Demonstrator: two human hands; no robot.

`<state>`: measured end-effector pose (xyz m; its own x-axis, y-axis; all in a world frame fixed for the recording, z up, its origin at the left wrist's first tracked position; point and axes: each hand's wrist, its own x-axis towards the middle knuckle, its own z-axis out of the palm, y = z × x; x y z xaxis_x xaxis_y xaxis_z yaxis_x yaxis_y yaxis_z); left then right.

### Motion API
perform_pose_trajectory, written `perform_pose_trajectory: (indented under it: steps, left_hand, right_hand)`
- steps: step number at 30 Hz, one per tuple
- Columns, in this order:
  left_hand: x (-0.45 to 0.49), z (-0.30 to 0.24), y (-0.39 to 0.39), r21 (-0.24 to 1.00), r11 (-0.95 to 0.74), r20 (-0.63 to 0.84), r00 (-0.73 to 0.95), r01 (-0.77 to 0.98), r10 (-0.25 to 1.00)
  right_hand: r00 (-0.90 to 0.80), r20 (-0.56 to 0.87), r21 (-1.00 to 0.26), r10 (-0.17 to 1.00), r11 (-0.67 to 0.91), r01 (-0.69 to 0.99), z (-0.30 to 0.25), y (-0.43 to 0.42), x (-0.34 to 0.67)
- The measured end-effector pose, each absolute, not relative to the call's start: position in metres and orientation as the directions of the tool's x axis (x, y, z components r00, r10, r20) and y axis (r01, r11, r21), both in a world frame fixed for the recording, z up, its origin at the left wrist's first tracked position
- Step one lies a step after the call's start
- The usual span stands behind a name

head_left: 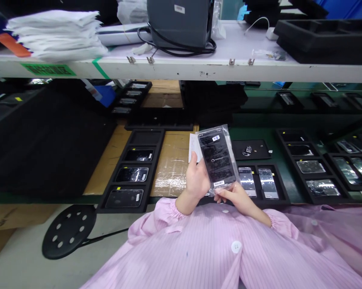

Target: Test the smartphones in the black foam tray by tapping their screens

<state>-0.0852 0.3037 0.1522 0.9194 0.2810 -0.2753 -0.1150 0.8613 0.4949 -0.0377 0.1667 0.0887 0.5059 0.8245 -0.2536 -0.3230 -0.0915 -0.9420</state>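
Observation:
A black phone in a clear plastic bag (217, 158) is held up in front of me over the bench. My left hand (196, 176) grips its left edge, thumb up along the side, together with a white paper slip (193, 146) behind it. My right hand (233, 194) pinches the bag's bottom edge near a white barcode label. Both arms wear pink striped sleeves.
Black foam trays (131, 172) with bagged phones lie left and right (316, 168) on the green bench, beside a taped cardboard box (171, 160). A white shelf (181, 68) above carries stacked white sheets (57, 34), a grey device and cables. A black perforated stool (69, 230) stands lower left.

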Motion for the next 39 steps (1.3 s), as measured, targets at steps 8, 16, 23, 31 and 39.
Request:
perform_pose_trajectory:
  steps: [8,16,23,31,39]
  left_hand:
    - [-0.086,0.115,0.309,0.483,0.865,-0.263,0.919,-0.139,0.294]
    - [-0.078,0.041,0.3,0.404,0.896,-0.222,0.93,-0.186,0.294]
    - [-0.085,0.01,0.271,0.488,0.84,-0.11,0.937,-0.239,0.33]
    - [-0.114,-0.006,0.23,0.544,0.744,0.034,0.897,-0.387,0.442]
    - [-0.128,0.003,0.216,0.546,0.683,0.098,0.847,-0.484,0.522]
  right_hand:
    - [0.463,-0.216,-0.945,0.86,-0.065,-0.321,0.064,0.174,-0.03]
    - [0.442,-0.175,-0.962,0.88,-0.057,-0.268,-0.007,0.17,-0.017]
    - [0.517,-0.062,-0.981,0.854,0.044,-0.19,-0.052,0.149,-0.03]
    - [0.556,0.042,-0.997,0.83,0.07,-0.03,-0.072,0.118,-0.053]
    - [0.641,0.195,-0.969,0.742,0.248,0.008,-0.069,0.111,-0.073]
